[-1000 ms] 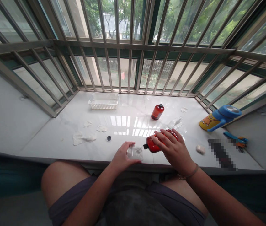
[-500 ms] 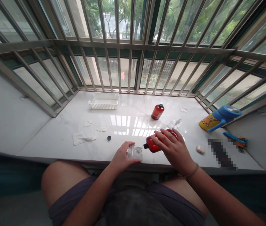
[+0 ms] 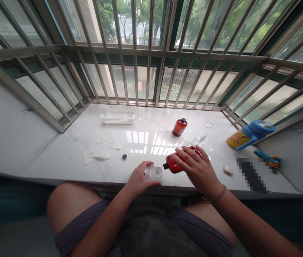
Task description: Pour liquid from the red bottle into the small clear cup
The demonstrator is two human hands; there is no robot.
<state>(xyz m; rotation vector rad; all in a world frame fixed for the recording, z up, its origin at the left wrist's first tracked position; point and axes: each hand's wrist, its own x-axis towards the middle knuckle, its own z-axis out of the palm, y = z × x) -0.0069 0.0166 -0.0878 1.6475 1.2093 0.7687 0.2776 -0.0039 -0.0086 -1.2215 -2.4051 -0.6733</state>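
Between its thumb and fingers, my left hand (image 3: 140,181) holds a small clear container (image 3: 154,174) near the front edge of the white counter. My right hand (image 3: 200,171) is wrapped over a red bottle (image 3: 175,163), which is tilted onto its side with its black neck end pointing left at the container. A small gap shows between the bottle's tip and the container. Whether liquid is flowing is too small to tell. Behind them a second red bottle (image 3: 179,127) with a black top stands upright. A small black cap (image 3: 124,157) lies to the left.
A white basket (image 3: 118,120) stands at the back left. Crumpled tissue (image 3: 95,157) lies at the left, clear plastic (image 3: 200,139) behind my right hand. To the right are a pale lump (image 3: 228,170), a blue-and-yellow bottle (image 3: 249,134), a blue-orange tool (image 3: 269,158) and a blurred dark object (image 3: 252,175).
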